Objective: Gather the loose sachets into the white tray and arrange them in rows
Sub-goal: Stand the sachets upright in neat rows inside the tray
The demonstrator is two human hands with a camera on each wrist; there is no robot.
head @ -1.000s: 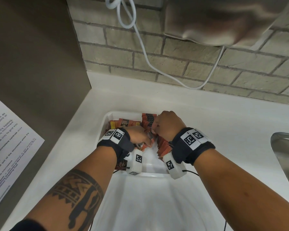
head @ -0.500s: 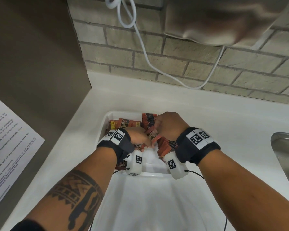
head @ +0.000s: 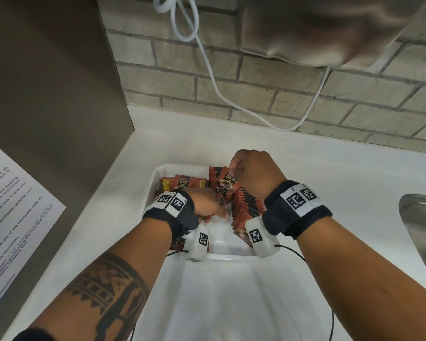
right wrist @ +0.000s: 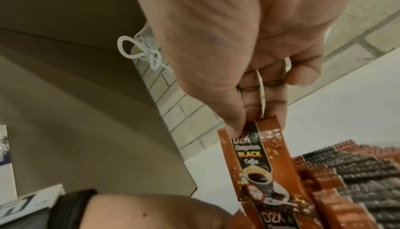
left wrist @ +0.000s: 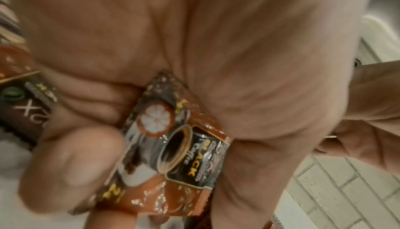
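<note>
A white tray (head: 155, 183) on the counter holds brown-orange coffee sachets. A row of them (head: 247, 209) stands on edge along its right side, and more lie flat at the back left (head: 182, 184). My right hand (head: 234, 168) pinches one sachet (right wrist: 257, 162) by its top edge, lifted above the row (right wrist: 357, 172). My left hand (head: 214, 210), lower in the tray, grips another sachet (left wrist: 173, 148) between thumb and curled fingers. The tray floor under both hands is hidden.
A second white tray (head: 231, 303) sits nearer me under my forearms. A brick wall with a white cable (head: 212, 77) rises behind. A brown panel (head: 47, 82) with a printed sheet (head: 10, 205) stands left. A steel sink (head: 423, 230) lies right.
My right hand has risen and moved toward the back of the tray, lifting one sachet by its top. My left hand stayed low in the tray.
</note>
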